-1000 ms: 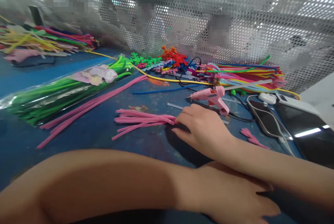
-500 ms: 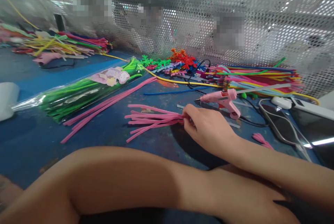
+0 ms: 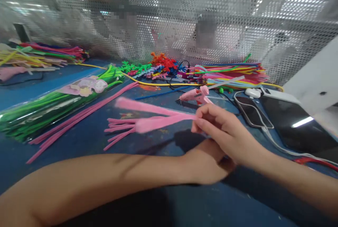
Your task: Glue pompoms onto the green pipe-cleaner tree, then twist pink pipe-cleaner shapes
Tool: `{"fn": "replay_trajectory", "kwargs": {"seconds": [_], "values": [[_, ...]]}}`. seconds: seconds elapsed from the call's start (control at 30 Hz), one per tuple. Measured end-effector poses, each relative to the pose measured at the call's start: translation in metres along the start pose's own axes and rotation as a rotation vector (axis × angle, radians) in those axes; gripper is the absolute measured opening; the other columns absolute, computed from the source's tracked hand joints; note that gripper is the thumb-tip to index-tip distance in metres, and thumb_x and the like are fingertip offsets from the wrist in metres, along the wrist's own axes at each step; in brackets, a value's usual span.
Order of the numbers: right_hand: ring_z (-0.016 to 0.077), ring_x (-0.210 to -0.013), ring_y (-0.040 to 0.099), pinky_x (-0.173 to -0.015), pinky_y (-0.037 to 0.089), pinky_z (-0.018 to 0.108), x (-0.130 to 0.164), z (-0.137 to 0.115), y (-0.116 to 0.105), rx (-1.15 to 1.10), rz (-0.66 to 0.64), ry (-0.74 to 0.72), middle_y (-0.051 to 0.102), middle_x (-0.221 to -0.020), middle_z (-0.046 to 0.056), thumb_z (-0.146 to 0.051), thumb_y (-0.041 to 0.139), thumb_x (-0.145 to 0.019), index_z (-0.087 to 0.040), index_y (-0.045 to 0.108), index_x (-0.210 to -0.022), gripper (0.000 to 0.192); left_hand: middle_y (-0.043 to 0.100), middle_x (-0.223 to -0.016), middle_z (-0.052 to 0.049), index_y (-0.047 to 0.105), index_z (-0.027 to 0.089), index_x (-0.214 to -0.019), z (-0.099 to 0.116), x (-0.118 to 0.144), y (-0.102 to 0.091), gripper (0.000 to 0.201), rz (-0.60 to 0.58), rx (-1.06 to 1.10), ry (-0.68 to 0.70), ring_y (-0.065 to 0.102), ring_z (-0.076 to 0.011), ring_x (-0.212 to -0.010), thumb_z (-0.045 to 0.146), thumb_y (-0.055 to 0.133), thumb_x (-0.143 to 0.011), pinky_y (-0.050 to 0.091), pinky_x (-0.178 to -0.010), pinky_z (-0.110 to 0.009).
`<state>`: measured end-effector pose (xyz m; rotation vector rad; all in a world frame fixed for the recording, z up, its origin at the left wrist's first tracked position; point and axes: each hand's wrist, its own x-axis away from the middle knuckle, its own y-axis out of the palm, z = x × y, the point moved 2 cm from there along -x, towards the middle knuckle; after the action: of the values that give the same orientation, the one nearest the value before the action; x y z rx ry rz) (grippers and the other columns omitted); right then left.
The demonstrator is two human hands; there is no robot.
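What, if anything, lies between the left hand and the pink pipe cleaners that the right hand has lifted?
Only the right hand itself. It pinches the pink pipe cleaners above the blue table, and the left hand lies just beneath it, partly hidden. No tool or other object shows between them; the glue gun lies farther back.

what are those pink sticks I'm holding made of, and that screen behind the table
The pink sticks in your right hand look like fuzzy chenille pipe cleaners: soft matte nap, blurred here. The screen looks like perforated sheet metal, grey with a dull sheen and regular round holes; it could be plastic.
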<state>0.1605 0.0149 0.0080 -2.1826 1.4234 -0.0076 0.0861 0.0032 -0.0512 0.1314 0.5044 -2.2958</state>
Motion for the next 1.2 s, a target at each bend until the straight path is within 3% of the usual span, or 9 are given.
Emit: {"fn": "replay_trajectory", "kwargs": {"seconds": [0.17,0.23,0.33,0.43,0.63,0.77,0.9,1.03,1.2], "values": [[0.0089,-0.06,0.046,-0.052,0.037,0.02,0.04,0.019,-0.051,0.024,0.252,0.111,0.051,-0.07,-0.002,-0.033,0.05,-0.089,-0.021,0.055,-0.088,0.013,0.061,-0.094,-0.01,0.059,0.015,-0.1,-0.015,-0.012,-0.013,0.027,0.191,0.534,-0.252,0.06,-0.0196,-0.087,0.035,0.046,-0.089,0.052,-0.067,-0.03],[0.0097,-0.062,0.046,-0.054,0.037,0.021,0.057,0.028,-0.064,0.017,0.235,0.168,0.05,-0.071,-0.002,-0.038,0.05,-0.088,-0.022,0.056,-0.086,0.017,0.061,-0.084,-0.008,0.062,0.013,-0.09,-0.012,-0.015,-0.015,0.035,0.133,0.728,-0.334,0.06,-0.0167,-0.079,0.046,0.054,-0.083,0.051,-0.064,-0.027],[0.0111,-0.068,0.049,-0.06,0.04,0.023,0.073,0.035,-0.069,0.05,0.112,0.245,0.054,-0.075,0.0,-0.04,0.05,-0.088,-0.021,0.058,-0.083,0.021,0.063,-0.076,-0.007,0.064,0.01,-0.08,-0.002,-0.016,-0.014,0.04,-0.047,0.702,-0.358,0.059,-0.0129,-0.068,0.05,0.06,-0.077,0.048,-0.061,-0.023],[0.0111,-0.071,0.052,-0.065,0.042,0.023,0.075,0.035,-0.061,0.058,0.038,0.243,0.057,-0.077,0.0,-0.038,0.049,-0.089,-0.02,0.059,-0.08,0.022,0.065,-0.075,-0.004,0.062,0.012,-0.081,0.006,-0.015,-0.011,0.026,-0.117,0.555,-0.374,0.059,-0.0109,-0.064,0.036,0.069,-0.073,0.047,-0.06,-0.022],[0.0099,-0.066,0.053,-0.056,0.043,0.021,0.069,0.043,-0.05,-0.038,0.263,0.205,0.057,-0.078,-0.001,-0.032,0.053,-0.086,-0.02,0.055,-0.09,0.013,0.063,-0.065,0.001,0.058,0.013,-0.08,0.006,-0.016,-0.011,0.025,-0.017,0.507,-0.394,0.058,-0.0089,-0.057,0.02,0.076,-0.065,0.049,-0.057,-0.021],[0.011,-0.07,0.056,-0.06,0.045,0.022,0.076,0.045,-0.049,0.182,0.29,0.051,0.06,-0.082,0.001,-0.026,0.052,-0.087,-0.022,0.055,-0.099,0.013,0.062,-0.064,0.002,0.06,0.013,-0.082,0.001,-0.018,-0.014,0.022,0.058,0.561,-0.395,0.058,-0.0082,-0.056,0.022,0.074,-0.068,0.049,-0.053,-0.019],[0.0129,-0.078,0.057,-0.07,0.047,0.026,0.083,0.041,-0.046,0.49,0.173,-0.331,0.063,-0.087,0.003,-0.012,0.049,-0.087,-0.025,0.06,-0.106,0.025,0.059,-0.061,0.004,0.061,0.013,-0.078,0.0,-0.018,-0.016,0.021,0.106,0.574,-0.401,0.053,-0.0054,-0.049,0.022,0.075,-0.066,0.045,-0.047,-0.016],[0.0139,-0.077,0.056,-0.069,0.047,0.028,0.088,0.043,-0.047,0.765,0.144,-0.534,0.065,-0.086,0.003,-0.012,0.053,-0.085,-0.027,0.062,-0.105,0.026,0.06,-0.061,0.003,0.063,0.012,-0.079,0.002,-0.018,-0.016,0.018,0.048,0.508,-0.395,0.051,-0.0058,-0.049,0.023,0.073,-0.068,0.042,-0.046,-0.016],[0.016,-0.083,0.057,-0.073,0.048,0.031,0.09,0.039,-0.05,0.863,0.061,-0.674,0.068,-0.089,0.004,-0.012,0.054,-0.085,-0.022,0.063,-0.097,0.018,0.058,-0.061,0.003,0.063,0.013,-0.08,0.005,-0.018,-0.017,0.017,-0.033,0.418,-0.381,0.048,-0.0052,-0.048,0.029,0.068,-0.074,0.036,-0.047,-0.018]]}}
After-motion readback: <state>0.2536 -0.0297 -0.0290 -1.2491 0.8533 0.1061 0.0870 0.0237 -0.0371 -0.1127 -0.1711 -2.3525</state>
